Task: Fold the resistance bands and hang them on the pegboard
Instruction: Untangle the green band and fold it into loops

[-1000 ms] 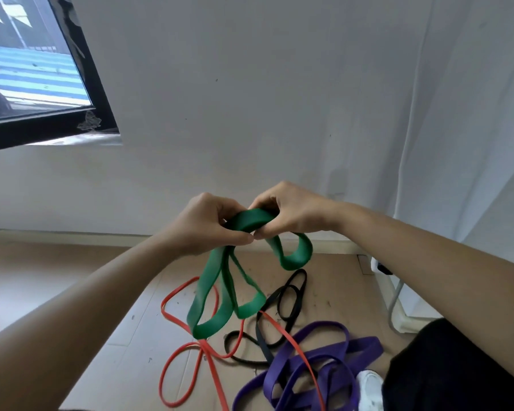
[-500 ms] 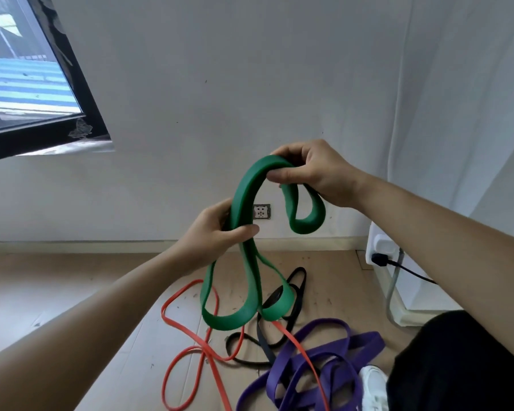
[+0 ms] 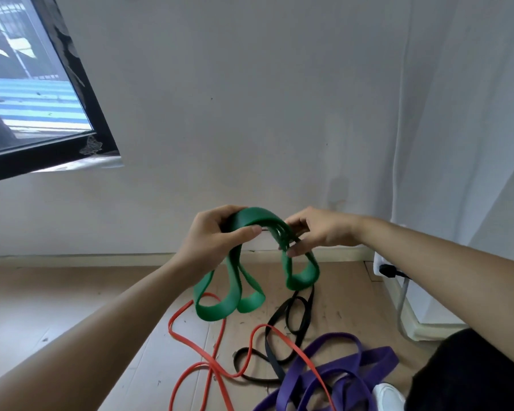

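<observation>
- On my feed the green resistance band (image 3: 258, 216) is up in the air just below the centre of the view, in front of the white wall (image 3: 250, 114). It arches in several stacked layers from one hand to the other.
- The left hand (image 3: 217, 235) grips the arch's nine o'clock end, with the fingers curled over the top and the thumb clamped across the front of the band.
- The right hand (image 3: 321, 232) pinches the three o'clock end. Its fingers lie on the fanned layers and the thumb closes against them from below.
- Two green loops hang at six o'clock from the left hand, side by side. A shorter loop hangs at six o'clock from the right hand.
- On the wooden floor (image 3: 72, 292) below the hands, three more bands lie loose and tangled over one another.
- The red band (image 3: 190, 339) lies at seven o'clock of the hanging loops.
- The black band (image 3: 300, 315) lies at five o'clock of the loops, and the red band crosses over it.
- The purple band (image 3: 339, 369) lies heaped at five o'clock of the view, touching the black one.
- A white shoe (image 3: 387, 394) shows just beside the purple heap at its three o'clock, next to black clothing (image 3: 472, 375).
- A black plug (image 3: 387, 269) sits at four o'clock of the right hand.
- A dark-framed window (image 3: 27, 99) fills the ten o'clock corner of the view.
</observation>
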`<state>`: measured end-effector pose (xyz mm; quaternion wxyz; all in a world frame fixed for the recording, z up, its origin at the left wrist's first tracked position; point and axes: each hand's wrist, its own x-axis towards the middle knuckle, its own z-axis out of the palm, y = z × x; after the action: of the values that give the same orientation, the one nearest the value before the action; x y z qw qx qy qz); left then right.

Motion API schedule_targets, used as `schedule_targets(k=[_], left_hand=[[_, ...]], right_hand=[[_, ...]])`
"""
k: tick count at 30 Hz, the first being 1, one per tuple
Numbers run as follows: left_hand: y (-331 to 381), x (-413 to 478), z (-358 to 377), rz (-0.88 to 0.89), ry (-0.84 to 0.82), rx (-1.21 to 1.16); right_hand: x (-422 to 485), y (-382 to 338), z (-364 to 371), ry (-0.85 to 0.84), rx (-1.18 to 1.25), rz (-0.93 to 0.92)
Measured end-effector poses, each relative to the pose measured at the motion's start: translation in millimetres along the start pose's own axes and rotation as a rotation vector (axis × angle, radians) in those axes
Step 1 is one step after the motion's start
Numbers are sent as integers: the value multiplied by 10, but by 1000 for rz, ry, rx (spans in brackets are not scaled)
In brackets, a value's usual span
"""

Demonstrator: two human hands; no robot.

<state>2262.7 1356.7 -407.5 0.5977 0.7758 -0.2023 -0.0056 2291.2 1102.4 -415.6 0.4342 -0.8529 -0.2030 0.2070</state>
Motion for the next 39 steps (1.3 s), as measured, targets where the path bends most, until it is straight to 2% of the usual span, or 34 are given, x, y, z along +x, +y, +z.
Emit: schedule_targets(k=[3,9,16,22,27,30,33,39], left_hand=[[33,-5,-4,0,-43,12],[34,11,-82,17,-11,33],[55,-17,-207,26,-108,202],[-35,-14,-164,57,-80,276],[-38,5,-141,49,-4,124],[51,10,-149,37,47,-50],[85,-2,-108,28,63,-129],[122,-3,-151,43,24,-221]], right_hand=[[44,-206,160,14,52,-79],[132,-472,260,209,79,-201],[71,-556,143,172,130,-215],[53,-525,111,225,251,-245],[42,-488,100,302,311,-272],[-18,-495,42,269,202,-218],[-36,-543,100,222,72,-201],[-69,-706,105,256,32,-253]])
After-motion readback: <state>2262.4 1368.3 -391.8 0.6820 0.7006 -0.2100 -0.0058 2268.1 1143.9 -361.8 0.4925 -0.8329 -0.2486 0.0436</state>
